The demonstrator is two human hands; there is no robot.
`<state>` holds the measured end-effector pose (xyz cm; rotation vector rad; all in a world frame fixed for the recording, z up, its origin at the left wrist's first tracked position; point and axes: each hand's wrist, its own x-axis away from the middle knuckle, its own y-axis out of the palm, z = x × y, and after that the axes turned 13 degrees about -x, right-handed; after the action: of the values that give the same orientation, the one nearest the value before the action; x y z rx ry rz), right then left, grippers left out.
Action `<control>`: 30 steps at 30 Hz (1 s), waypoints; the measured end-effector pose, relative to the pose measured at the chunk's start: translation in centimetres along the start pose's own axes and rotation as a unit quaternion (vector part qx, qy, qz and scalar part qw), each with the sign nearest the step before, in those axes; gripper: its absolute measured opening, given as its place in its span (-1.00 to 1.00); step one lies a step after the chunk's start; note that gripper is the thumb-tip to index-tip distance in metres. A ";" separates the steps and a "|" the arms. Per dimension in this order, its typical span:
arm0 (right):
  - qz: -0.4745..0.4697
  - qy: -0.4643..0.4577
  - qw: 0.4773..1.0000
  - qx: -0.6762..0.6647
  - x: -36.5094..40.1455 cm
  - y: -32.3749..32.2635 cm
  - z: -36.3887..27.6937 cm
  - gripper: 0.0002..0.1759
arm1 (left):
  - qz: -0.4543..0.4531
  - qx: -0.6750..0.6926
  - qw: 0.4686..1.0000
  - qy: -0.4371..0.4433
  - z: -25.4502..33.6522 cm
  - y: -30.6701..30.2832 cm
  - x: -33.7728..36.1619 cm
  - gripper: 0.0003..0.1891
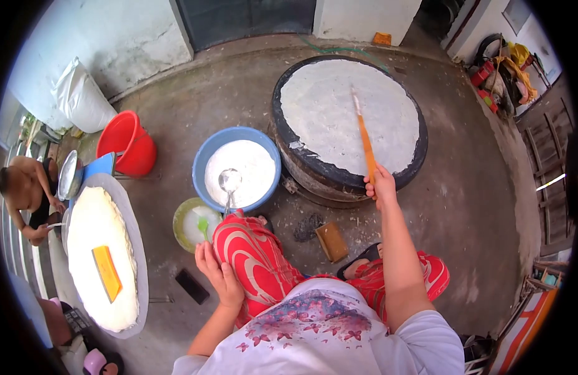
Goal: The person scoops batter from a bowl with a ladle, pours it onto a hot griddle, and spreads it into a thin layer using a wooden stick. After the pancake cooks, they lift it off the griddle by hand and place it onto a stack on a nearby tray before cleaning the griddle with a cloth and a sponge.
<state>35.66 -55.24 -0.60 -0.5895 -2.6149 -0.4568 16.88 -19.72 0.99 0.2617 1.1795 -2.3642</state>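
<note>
My right hand (381, 187) grips the near end of a long, flat wooden spatula (366, 149). Its white-coated tip reaches over the middle of a pale sheet of batter (320, 106) spread on a large round black griddle (283, 134). Against my left knee rests my left hand (219, 275), holding nothing, fingers stretched out. Just beyond it is a green bowl (180, 230) of whitish liquid with a light green utensil (203, 226). A blue basin (200, 150) of white batter holds a metal ladle (229, 181).
At left, a round table (139, 275) carries a stack of pale flat sheets (92, 219) with a yellow scraper (106, 274) on top. A person (32, 187) sits beyond it. A red bucket (127, 144), a phone (192, 286) and a brick (332, 242) stand or lie on the floor.
</note>
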 end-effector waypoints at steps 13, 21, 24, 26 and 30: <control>0.012 -0.060 0.953 0.297 -10.2 7.6 -2.4 -0.62 | 0.005 -0.005 1.000 -0.003 0.6 -0.1 -0.1 -0.47; 0.023 -0.163 0.783 0.600 -11.3 11.1 -2.0 -0.60 | -0.003 -0.014 1.000 0.001 0.9 -0.1 -0.3 -0.47; -0.023 -0.198 0.882 0.428 -10.4 9.0 0.0 -0.66 | 0.002 -0.011 1.000 0.003 1.1 -0.1 -0.4 -0.47; -0.048 -0.076 0.963 0.254 -8.6 6.8 -1.4 -0.64 | -0.001 -0.012 1.000 0.000 1.0 -0.1 -0.4 -0.47; 0.031 0.031 0.997 -0.063 -6.9 3.6 -2.3 -0.59 | 0.000 0.008 1.000 -0.002 1.0 0.0 -0.4 -0.47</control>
<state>43.80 -55.33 -1.03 -0.6826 -2.5157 -0.6132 17.24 -20.42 1.75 0.2630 1.1603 -2.3739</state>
